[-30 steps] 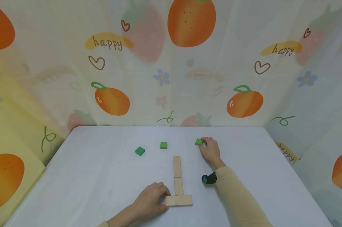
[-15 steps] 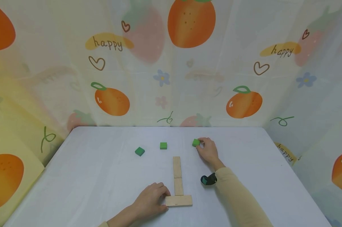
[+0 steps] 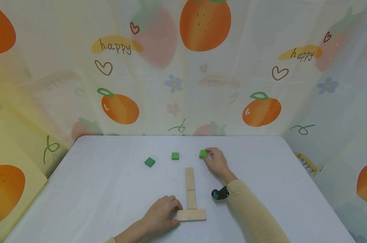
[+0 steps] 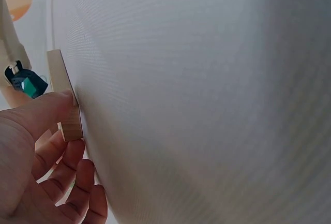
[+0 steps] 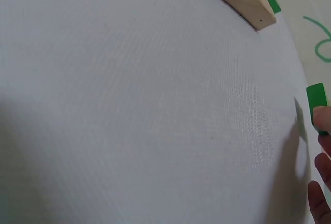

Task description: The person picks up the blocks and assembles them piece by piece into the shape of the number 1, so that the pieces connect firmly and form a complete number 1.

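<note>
Between thumb and forefinger my right hand [image 3: 217, 162] pinches a bright green cube [image 3: 203, 154] toward the back of the table; in the right wrist view the green cube [image 5: 316, 102] shows at the right edge with a shadow beside it. My left hand [image 3: 162, 214] grips the left end of a crosswise wooden block [image 3: 192, 215] near the front. In the left wrist view, thumb and fingers of the left hand [image 4: 49, 151] close on the end of the wooden block [image 4: 72, 124]. Two more wooden blocks [image 3: 190, 184] run end to end away from it, forming a T shape.
A second bright green cube [image 3: 175, 156] lies behind the wooden blocks, left of the held one. Farther left is a darker green cube [image 3: 149, 162], turned at an angle. A fruit-printed curtain [image 3: 183, 84] stands behind the white table [image 3: 95, 189].
My right hand has moved left with the green cube, toward the other green cubes. The left hand and the wooden blocks have stayed where they were.
</note>
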A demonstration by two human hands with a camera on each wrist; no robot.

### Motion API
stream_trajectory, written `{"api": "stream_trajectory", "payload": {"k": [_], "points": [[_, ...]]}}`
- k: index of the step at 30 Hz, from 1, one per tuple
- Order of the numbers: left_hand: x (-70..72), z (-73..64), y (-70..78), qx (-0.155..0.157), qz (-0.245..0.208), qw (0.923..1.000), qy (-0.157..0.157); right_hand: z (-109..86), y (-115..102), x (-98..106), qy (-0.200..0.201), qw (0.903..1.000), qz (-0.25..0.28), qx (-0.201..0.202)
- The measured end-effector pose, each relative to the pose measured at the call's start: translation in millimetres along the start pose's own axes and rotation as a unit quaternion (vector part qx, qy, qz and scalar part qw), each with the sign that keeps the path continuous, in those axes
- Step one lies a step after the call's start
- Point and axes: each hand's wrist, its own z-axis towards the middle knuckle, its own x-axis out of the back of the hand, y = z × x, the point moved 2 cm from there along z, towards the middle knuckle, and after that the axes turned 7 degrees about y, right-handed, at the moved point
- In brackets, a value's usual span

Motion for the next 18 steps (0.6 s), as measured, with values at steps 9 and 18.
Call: {"api": "stream_trajectory", "payload": {"k": [9, 18], "points": [[-0.9, -0.7, -0.6, 0.000, 0.001, 1.0000, -0.001, -2.7, -12, -7, -0.029, 0.9991, 0.005, 0.030], [-0.4, -0.8, -1.0, -0.004, -0.001, 1.0000, 0.003, -6.7, -17, -15, -0.056, 0.9963, -0.009, 0.064]]}}
